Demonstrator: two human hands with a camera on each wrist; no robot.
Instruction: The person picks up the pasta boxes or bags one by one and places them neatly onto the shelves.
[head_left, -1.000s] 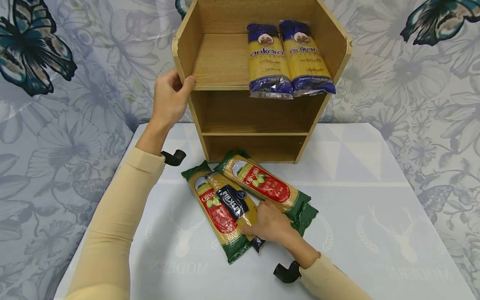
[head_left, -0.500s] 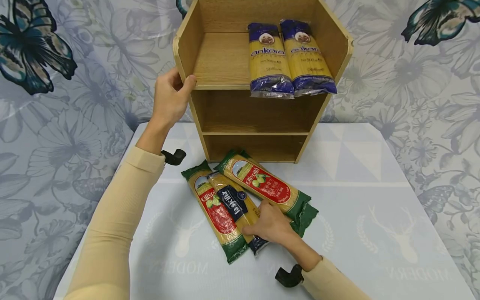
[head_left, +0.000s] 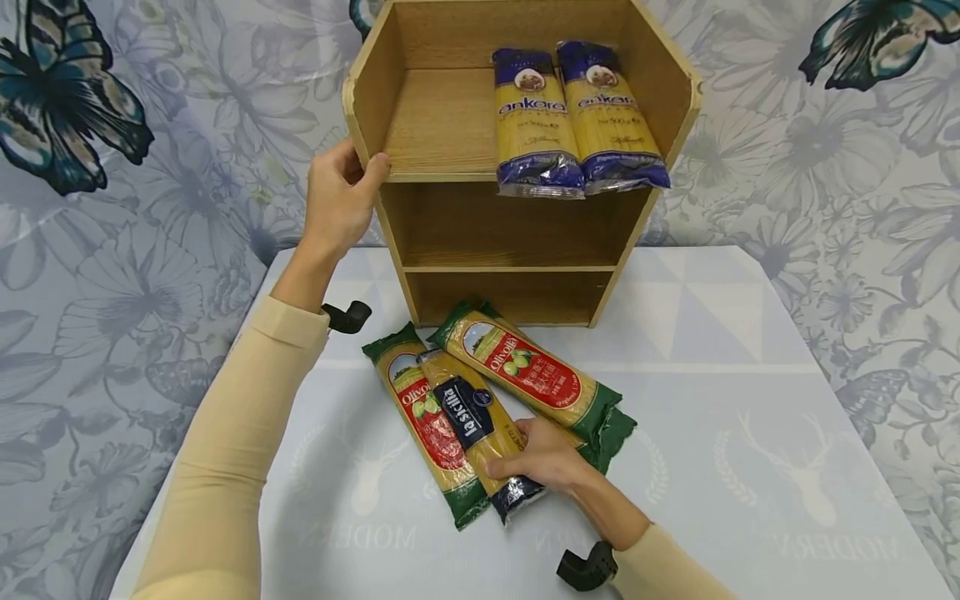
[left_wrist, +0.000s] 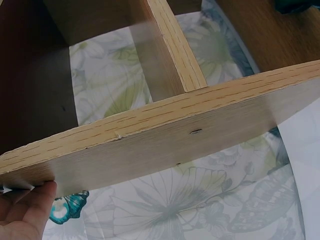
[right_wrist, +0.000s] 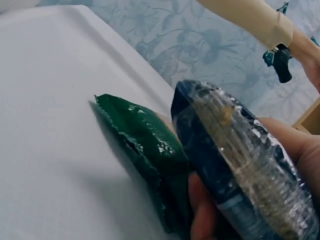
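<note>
My left hand [head_left: 341, 196] grips the left side edge of a wooden shelf unit [head_left: 442, 125], thumb in front. In the left wrist view its fingertips touch the side panel [left_wrist: 130, 155]. Over the table, my right hand [head_left: 547, 454] holds the lower end of a pasta packet with a dark blue label [head_left: 465, 408], thumb on top. That packet [right_wrist: 245, 165] looks tilted up in the right wrist view. Two green-ended pasta packets with red labels lie beside it, one on the left [head_left: 431, 425] and one on the right [head_left: 532, 367]; another green end shows beneath the right one.
Two yellow and blue pasta packets, left [head_left: 534, 125] and right [head_left: 615, 117], lie side by side on the upper shelf. Two lower compartments [head_left: 510, 225] open to the front. The white patterned table [head_left: 712, 417] meets a flowered wall covering [head_left: 810, 158] behind.
My right hand has shifted slightly down and right, drawing the dark-blue-labelled pasta packet toward me, so more of its lower end shows. My left hand stays on the shelf unit.
</note>
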